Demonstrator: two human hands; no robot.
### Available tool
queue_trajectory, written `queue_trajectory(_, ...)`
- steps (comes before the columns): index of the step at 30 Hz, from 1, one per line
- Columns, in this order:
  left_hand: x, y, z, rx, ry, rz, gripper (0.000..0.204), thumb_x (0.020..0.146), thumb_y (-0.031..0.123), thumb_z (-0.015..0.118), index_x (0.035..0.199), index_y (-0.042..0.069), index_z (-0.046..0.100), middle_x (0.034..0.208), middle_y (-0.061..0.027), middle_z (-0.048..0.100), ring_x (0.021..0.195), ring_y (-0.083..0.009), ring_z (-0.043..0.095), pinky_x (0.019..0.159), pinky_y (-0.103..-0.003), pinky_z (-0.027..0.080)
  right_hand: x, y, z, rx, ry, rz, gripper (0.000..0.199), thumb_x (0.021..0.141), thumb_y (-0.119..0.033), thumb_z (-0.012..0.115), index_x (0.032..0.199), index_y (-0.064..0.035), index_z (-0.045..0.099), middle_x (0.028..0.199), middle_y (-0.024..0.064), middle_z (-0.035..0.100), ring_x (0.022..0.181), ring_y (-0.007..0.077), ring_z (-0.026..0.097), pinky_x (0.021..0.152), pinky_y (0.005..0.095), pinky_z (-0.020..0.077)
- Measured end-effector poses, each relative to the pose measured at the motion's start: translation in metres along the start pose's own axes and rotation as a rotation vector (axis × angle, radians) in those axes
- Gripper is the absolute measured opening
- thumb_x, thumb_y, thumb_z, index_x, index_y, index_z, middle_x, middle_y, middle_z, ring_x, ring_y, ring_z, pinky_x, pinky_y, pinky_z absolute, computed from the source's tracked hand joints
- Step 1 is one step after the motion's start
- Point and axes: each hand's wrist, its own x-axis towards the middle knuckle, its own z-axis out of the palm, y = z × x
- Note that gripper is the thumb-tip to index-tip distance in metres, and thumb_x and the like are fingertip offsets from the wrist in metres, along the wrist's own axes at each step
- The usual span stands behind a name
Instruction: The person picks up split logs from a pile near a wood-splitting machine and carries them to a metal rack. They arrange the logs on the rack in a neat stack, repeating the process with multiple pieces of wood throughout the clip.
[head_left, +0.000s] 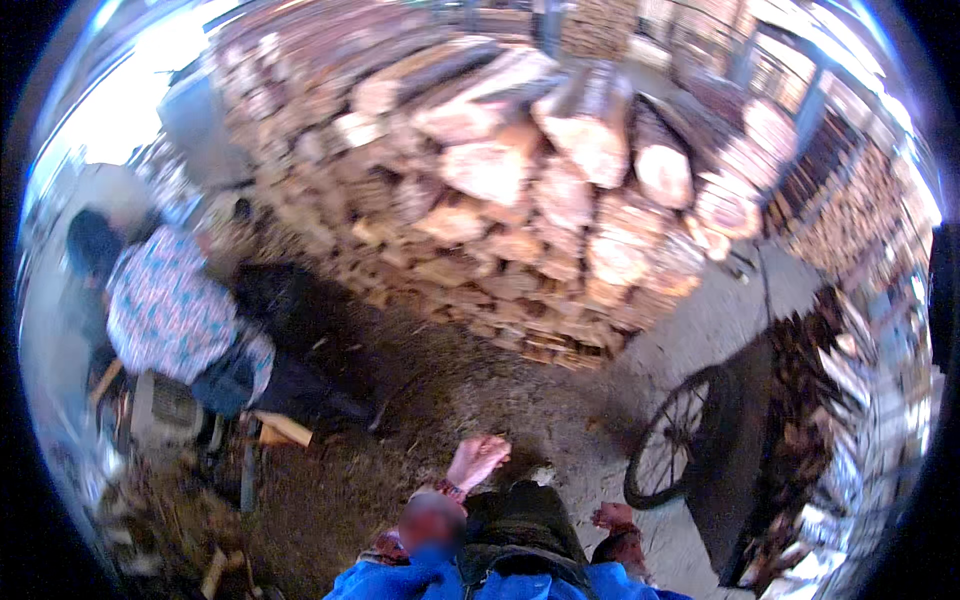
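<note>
My left hand [479, 462] is raised in front of my waist, with a band at its wrist and its fingers curled in. Nothing shows in it. Lower down at my right side hangs my right hand [613, 516], small and smeared, so its fingers cannot be told apart. It is nearest to a spoked wheel [672, 440] on the side of a dark cart [735, 470], but does not touch it. Split firewood [800, 400] is heaped along the cart's far side.
A tall stack of split logs [500, 240] rises ahead, with big halved trunks [595, 125] on top. At left, another person in a patterned shirt [170, 305] bends beside a machine [165, 410] and a pale wood piece [285, 428]. Bark litter covers the ground [350, 480].
</note>
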Motion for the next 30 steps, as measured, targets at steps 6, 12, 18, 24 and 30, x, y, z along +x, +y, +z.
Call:
queue_trajectory(6, -0.074, -0.027, -0.045, -0.375, 0.034, 0.140, 0.021, 0.092, 0.019, 0.059, 0.089, -0.001, 0.064, 0.081, -0.0050, 0.066, 0.071, -0.0122, 0.062, 0.065, -0.029, 0.051, 0.005, 0.007, 0.034, -0.099, -0.215, 0.278, 0.033, 0.086, -0.012, 0.054, 0.112, 0.0089, 0.051, 0.094, 0.0262, 0.063, 0.077, 0.0400, 0.067, 0.062, 0.0446, 0.0586)
queue_trajectory(12, -0.144, -0.039, -0.092, 0.003, 0.404, 0.090, 0.031, 0.089, 0.026, 0.064, 0.095, -0.004, 0.064, 0.079, -0.0067, 0.067, 0.072, -0.0111, 0.061, 0.064, -0.027, 0.049, 0.025, -0.024, 0.095, -0.609, -0.204, 0.234, 0.052, 0.091, -0.038, 0.042, 0.118, 0.0065, 0.049, 0.123, 0.0246, 0.053, 0.118, 0.0467, 0.045, 0.102, 0.0553, 0.0345)
queue_trajectory(18, -0.204, -0.088, -0.101, -0.200, 0.813, 0.102, 0.030, 0.088, 0.026, 0.066, 0.095, -0.003, 0.065, 0.078, -0.0060, 0.067, 0.072, -0.0108, 0.062, 0.064, -0.027, 0.050, 0.068, -0.058, 0.212, -1.145, -0.353, 0.098, 0.039, 0.089, -0.030, 0.049, 0.108, 0.0035, 0.055, 0.106, 0.0214, 0.058, 0.097, 0.0391, 0.052, 0.083, 0.0484, 0.0409)
queue_trajectory(24, -0.237, -0.147, -0.076, -0.427, 1.017, -0.052, 0.028, 0.085, 0.027, 0.067, 0.088, -0.001, 0.068, 0.074, -0.0052, 0.067, 0.066, -0.0118, 0.061, 0.060, -0.028, 0.050, 0.091, -0.061, 0.353, -1.338, -0.527, -0.108, 0.019, 0.085, -0.016, 0.060, 0.095, 0.0005, 0.062, 0.080, 0.0178, 0.065, 0.063, 0.0287, 0.065, 0.052, 0.0379, 0.0534)
queue_trajectory(30, -0.255, -0.163, -0.070, -0.474, 1.023, -0.016, 0.033, 0.086, 0.031, 0.067, 0.089, -0.001, 0.068, 0.077, -0.0048, 0.066, 0.071, -0.0125, 0.061, 0.063, -0.028, 0.050, 0.075, -0.023, 0.430, -1.506, -0.606, -0.016, 0.021, 0.089, -0.016, 0.055, 0.094, 0.0040, 0.061, 0.081, 0.0171, 0.067, 0.065, 0.0276, 0.067, 0.053, 0.0373, 0.0555)
